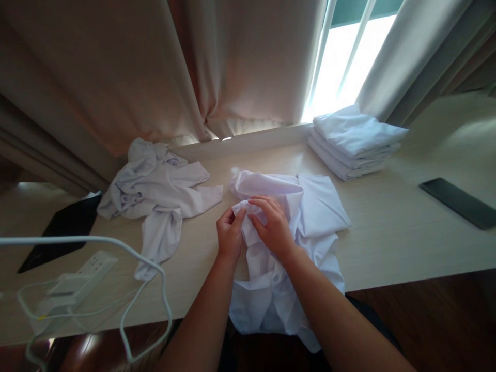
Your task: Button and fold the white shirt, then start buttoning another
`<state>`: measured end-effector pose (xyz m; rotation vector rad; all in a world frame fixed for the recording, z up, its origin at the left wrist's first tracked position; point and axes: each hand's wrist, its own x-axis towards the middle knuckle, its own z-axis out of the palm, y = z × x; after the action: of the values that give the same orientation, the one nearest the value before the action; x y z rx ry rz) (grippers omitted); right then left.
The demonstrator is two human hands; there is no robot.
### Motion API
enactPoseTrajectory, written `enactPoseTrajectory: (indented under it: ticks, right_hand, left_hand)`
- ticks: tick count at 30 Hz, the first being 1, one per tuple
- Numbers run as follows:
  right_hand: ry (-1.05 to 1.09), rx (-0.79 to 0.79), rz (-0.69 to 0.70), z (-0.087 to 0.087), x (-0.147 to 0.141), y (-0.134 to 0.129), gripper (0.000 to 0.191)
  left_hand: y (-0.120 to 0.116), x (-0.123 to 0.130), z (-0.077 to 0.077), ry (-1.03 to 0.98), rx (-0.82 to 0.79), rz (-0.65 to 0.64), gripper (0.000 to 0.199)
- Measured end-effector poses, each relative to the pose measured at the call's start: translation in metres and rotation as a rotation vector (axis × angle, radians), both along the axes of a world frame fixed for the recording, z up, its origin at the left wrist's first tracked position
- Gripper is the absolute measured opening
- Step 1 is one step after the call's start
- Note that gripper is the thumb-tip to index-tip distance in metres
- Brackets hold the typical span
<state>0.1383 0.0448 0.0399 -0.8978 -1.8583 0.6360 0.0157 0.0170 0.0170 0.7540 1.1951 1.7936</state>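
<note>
A crumpled white button-up shirt (320, 201) lies in front of me, its lower part hanging over the table's front edge. My left hand (229, 232) is closed, pinching a corner of the shirt between thumb and fingers. Close beside it, my right hand (273, 225) has curled fingers and thumb on the same piece of cloth, slightly lifted. A button shows on the shirt below my right wrist. Folds hide the rest of the shirt's shape.
Another crumpled white garment (155, 188) lies to the left. A stack of folded white clothes (352, 142) stands at the back right, near a dark phone (459, 201). At the left are a black flat object (64, 227), a power strip (93, 268) and a looping white cable (165, 289). Curtains (248, 62) hang behind.
</note>
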Motion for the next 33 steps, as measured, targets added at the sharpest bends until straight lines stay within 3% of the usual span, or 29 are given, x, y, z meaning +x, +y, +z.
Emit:
enactPoseTrajectory:
  ticks: [5,11,20,33]
  right_hand:
    - [0.061,-0.094,-0.056,-0.0051,-0.0003,0.0054,0.021]
    - [0.101,-0.127,-0.027,-0.0036,-0.0013,0.0047,0.01]
    - [0.045,-0.123,-0.054,-0.0075,-0.0035,0.0052,0.003]
    - [0.087,-0.18,-0.028,-0.0082,-0.0038,0.0047,0.007]
  left_hand:
    - [0.0023,-0.0018,-0.0013,-0.233,0.03,-0.029,0.032]
    - [0.0003,-0.0001,-0.0012,-0.109,-0.014,-0.16,0.025]
    - [-0.0006,0.0007,-0.0017,0.165,-0.051,-0.072,0.025]
    - [0.0021,0.0023,-0.0051,-0.011,-0.048,-0.041,0.022]
